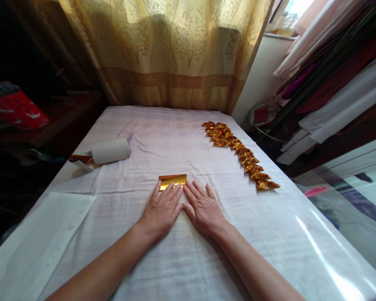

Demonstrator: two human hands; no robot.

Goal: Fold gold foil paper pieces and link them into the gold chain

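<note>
Both hands lie flat and palm down in the lower middle of the frame, fingers loosely spread and gripping nothing. The left hand (161,211) and the right hand (203,209) angle toward each other, so their inner edges meet or nearly meet; the exact contact is hard to make out. Just above the fingertips lies the small folded rectangle of shiny gold foil paper (173,181). The left fingertips reach its lower left edge and cover a little of it, while the right fingertips stop just beside its lower right corner. Both forearms run out of the bottom edge and are cut off there. Everything rests on a long bench covered with a wrinkled white cloth (175,133). To the right of centre, a slanting row of crumpled folded gold foil pieces (241,154) runs from the middle toward the right; they overlap, so single pieces cannot be counted. At the left, a white paper roll (110,150) lies on its side, with a brownish gold strip trailing from its left end, partly hidden under it. A flat white paper sheet (44,234) fills the lower left and is cut off by the frame. A glossy clear plastic sheet (316,234) covers the lower right corner of the bench. Across the top hangs a beige patterned curtain (175,54). A red patterned bundle (19,109) sits in the dark upper left, and stacked folded fabrics (332,71) lean in the upper right.
</note>
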